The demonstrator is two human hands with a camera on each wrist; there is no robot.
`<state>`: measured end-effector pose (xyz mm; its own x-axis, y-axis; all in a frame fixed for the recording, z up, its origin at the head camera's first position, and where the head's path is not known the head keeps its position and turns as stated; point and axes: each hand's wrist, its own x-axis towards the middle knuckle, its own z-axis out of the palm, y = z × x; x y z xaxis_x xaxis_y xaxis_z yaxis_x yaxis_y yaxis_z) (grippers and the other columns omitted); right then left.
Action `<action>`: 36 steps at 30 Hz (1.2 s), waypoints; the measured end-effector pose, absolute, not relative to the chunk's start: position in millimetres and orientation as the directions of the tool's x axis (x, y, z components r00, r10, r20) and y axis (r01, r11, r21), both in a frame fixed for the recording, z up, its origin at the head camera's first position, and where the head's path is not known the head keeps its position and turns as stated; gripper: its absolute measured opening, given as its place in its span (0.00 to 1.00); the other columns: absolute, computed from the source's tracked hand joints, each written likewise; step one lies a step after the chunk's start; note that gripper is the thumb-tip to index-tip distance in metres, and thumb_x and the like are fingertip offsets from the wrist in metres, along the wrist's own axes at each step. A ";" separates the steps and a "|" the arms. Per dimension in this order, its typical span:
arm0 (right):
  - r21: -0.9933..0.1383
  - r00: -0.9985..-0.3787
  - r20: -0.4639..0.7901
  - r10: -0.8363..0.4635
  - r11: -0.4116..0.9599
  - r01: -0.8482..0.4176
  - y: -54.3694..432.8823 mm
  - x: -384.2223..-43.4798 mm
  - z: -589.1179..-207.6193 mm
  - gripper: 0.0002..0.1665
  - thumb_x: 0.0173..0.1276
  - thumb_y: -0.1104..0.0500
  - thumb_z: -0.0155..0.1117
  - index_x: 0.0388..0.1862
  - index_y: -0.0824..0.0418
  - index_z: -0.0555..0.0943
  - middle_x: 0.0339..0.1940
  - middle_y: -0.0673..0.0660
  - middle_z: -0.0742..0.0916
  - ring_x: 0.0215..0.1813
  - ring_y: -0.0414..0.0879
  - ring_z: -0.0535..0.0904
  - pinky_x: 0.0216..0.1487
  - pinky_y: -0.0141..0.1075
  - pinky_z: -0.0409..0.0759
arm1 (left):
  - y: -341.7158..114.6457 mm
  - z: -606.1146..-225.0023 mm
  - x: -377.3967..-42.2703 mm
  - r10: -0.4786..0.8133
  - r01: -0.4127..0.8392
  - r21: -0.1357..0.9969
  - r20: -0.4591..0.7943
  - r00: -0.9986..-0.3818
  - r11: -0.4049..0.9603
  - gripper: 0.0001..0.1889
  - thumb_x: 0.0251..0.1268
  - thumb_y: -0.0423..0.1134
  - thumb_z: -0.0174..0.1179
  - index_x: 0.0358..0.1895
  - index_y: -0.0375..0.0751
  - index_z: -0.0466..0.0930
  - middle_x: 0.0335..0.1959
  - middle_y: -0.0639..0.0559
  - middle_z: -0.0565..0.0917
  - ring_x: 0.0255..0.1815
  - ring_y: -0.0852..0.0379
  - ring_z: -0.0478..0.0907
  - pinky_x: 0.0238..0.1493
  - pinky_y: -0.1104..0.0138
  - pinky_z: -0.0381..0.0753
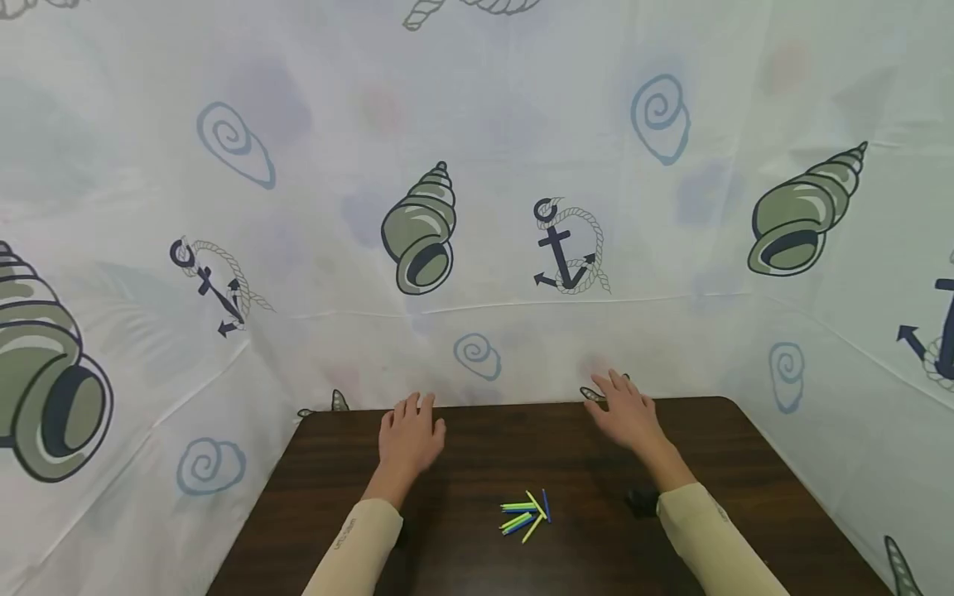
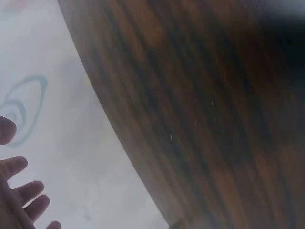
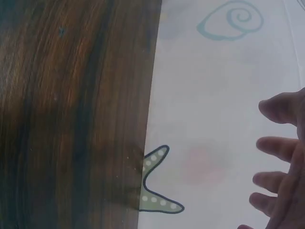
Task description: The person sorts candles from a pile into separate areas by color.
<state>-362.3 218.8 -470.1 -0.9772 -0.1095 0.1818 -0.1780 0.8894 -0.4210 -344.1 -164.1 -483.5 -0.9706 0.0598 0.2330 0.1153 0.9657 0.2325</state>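
Observation:
My left hand is held out over the far left part of the table, fingers spread and holding nothing. Across from it, my right hand reaches past the far edge, also with nothing in it. Both wrist views show loosely extended fingers in front of the white cloth. Between the two forearms, nearer to me, a small loose pile of thin yellow-green sticks and blue sticks lies on the table. Some point sideways and others cross at angles; they are too small to name more closely.
The dark wood-grain table ends just beyond my hands. A white cloth printed with shells and anchors hangs behind it and along both sides. A small black object shows beside my right sleeve.

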 end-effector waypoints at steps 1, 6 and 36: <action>-0.425 -0.974 0.200 -0.105 0.886 -0.183 218.1 -360.9 -470.9 0.37 0.84 0.43 0.56 0.84 0.58 0.68 0.87 0.71 0.62 0.87 0.74 0.54 0.76 0.78 0.54 | -160.4 -485.5 -341.3 0.069 0.133 0.236 0.260 -0.963 0.963 0.29 0.84 0.50 0.52 0.80 0.42 0.69 0.79 0.36 0.70 0.80 0.34 0.65 0.77 0.37 0.64; -0.477 -0.953 0.295 -0.071 0.853 -0.211 213.9 -354.7 -480.5 0.24 0.84 0.47 0.57 0.70 0.57 0.81 0.77 0.65 0.79 0.72 0.69 0.77 0.62 0.69 0.77 | -140.0 -496.1 -326.9 0.166 0.252 0.317 0.274 -0.947 0.914 0.18 0.81 0.45 0.57 0.66 0.43 0.82 0.58 0.45 0.87 0.54 0.45 0.85 0.56 0.44 0.83; -0.704 -0.988 0.004 -0.153 0.701 -0.112 160.4 -300.4 -567.4 0.07 0.76 0.51 0.67 0.39 0.51 0.87 0.26 0.47 0.81 0.26 0.44 0.73 0.26 0.40 0.66 | -69.2 -568.0 -307.7 0.416 0.408 0.492 0.100 -0.904 0.769 0.04 0.78 0.44 0.66 0.44 0.55 0.90 0.45 0.61 0.80 0.46 0.61 0.76 0.41 0.57 0.81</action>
